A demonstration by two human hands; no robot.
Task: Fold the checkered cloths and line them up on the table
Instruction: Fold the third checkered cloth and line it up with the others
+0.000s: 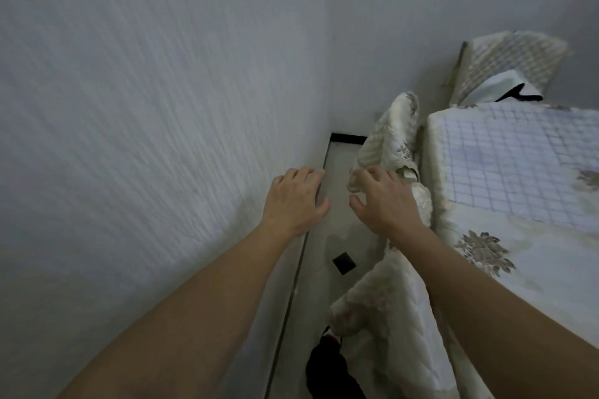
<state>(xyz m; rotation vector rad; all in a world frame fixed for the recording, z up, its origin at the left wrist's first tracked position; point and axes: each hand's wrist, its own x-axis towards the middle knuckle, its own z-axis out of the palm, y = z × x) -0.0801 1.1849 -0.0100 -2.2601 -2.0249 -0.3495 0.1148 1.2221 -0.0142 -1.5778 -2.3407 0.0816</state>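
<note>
A white cloth with a thin blue check (515, 155) lies spread flat on the table top at the right. The table (492, 256) is covered by a cream quilted cover with grey flower prints. My left hand (296, 201) hovers with fingers apart in front of the white wall, holding nothing. My right hand (382, 201) is also spread and empty, over the gap beside the table, close to the top of a cream-covered chair back (389, 142). Both hands are left of the checked cloth and apart from it.
A textured white wall (146, 139) fills the left side. A narrow strip of pale floor (334, 227) with a dark baseboard runs between wall and table. A second covered chair (505, 65) stands at the far corner. A dark foot or slipper (327, 369) shows below.
</note>
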